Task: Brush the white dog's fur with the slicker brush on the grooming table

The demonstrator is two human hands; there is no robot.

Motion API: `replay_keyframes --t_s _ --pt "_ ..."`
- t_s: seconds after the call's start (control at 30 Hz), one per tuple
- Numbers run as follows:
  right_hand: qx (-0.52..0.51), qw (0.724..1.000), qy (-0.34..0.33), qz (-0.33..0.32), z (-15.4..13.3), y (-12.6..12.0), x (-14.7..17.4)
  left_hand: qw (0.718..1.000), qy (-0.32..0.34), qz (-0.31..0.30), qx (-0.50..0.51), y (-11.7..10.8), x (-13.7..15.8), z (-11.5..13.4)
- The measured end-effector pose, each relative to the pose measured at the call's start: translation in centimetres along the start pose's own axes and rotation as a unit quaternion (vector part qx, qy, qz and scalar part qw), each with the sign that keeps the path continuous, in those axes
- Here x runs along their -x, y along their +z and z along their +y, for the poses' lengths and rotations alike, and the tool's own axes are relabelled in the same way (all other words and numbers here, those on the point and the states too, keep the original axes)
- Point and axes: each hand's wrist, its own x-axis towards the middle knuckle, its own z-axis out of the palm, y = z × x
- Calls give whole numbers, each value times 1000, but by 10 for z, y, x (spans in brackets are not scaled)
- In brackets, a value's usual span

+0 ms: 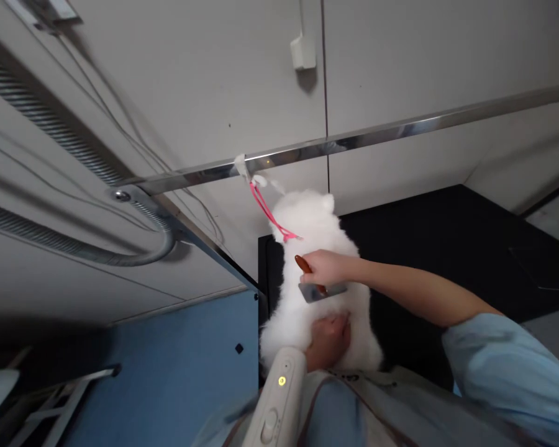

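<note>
A fluffy white dog (302,217) is on a black table, its head at the far end. Around its neck area runs a pink loop (266,208) that hangs from a metal bar. My right hand (323,268) grips the reddish-brown handle of a slicker brush (323,290); the brush's flat metal head lies against the fur of the back. Nearer to me, my left hand (330,338) rests on the lower back, its fingers curled into the fur. A pale device (279,397) with a lit yellow button juts up beside my left wrist.
The metal bar (368,144) crosses above the black table (423,248). Grey ribbed hoses (74,248) curve along the left. A white adapter (304,52) hangs on the wall. Below left are the blue floor (181,372) and a light metal frame (69,403).
</note>
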Motion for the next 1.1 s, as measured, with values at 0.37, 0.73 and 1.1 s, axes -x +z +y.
replay_keyframes --t_s 0.37,0.73,1.1 --pt "-9 998 36 42 9 5 4 996 -25 -29 81 -3 -7 3" --pt "8 985 94 146 22 -7 1 1000 6 8 -14 -13 -33 -42" --pt "65 977 98 175 5 0 5 987 -46 -155 -14 15 -27 7"
